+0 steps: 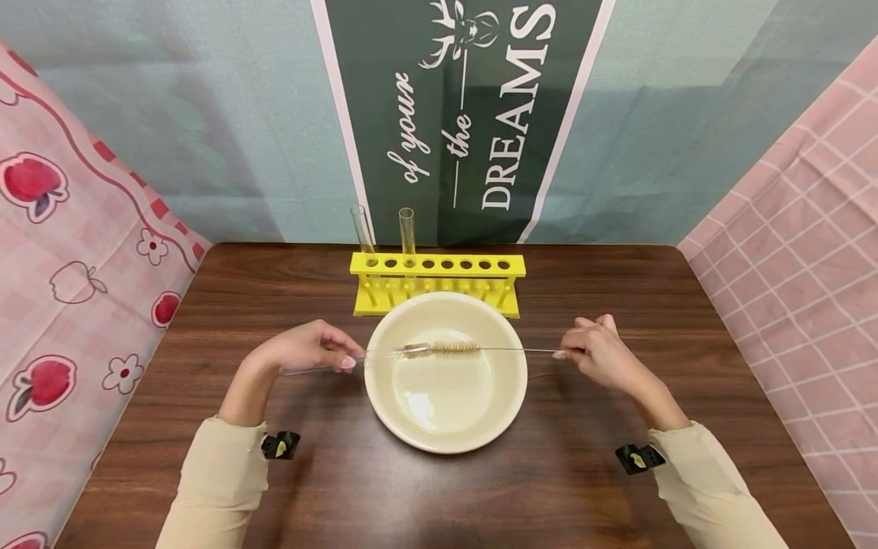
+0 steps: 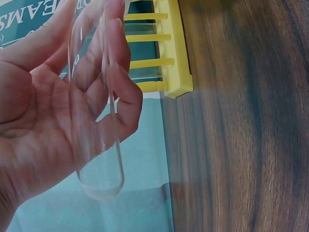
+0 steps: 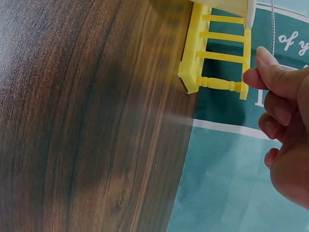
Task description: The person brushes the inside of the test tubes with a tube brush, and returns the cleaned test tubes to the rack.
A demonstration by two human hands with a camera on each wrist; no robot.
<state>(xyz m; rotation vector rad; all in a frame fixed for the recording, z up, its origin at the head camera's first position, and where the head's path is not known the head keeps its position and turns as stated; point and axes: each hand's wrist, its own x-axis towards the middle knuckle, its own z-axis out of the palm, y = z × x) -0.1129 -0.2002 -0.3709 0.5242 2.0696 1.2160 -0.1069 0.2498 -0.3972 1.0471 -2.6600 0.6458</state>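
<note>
My left hand [image 1: 312, 347] holds a transparent test tube [image 2: 99, 164], its rounded end pointing left past the wrist. My right hand [image 1: 604, 354] pinches the thin twisted-wire handle of a test tube brush [image 1: 456, 347] between thumb and forefinger. Over the cream bowl [image 1: 459, 400] the tube and brush lie nearly level, in line with each other. The tip of the bristles sits inside the tube's mouth, while the rest of the pale bristles are outside it. In the right wrist view the bristles are out of sight and part of the wire shows.
Behind the bowl stands a yellow test tube rack [image 1: 439, 263]. One test tube [image 1: 360, 229] leans in its leftmost hole and another tube [image 1: 408, 229] stands a little to the right. Fabric hangings border the wooden table [image 1: 583, 488] at the back and sides.
</note>
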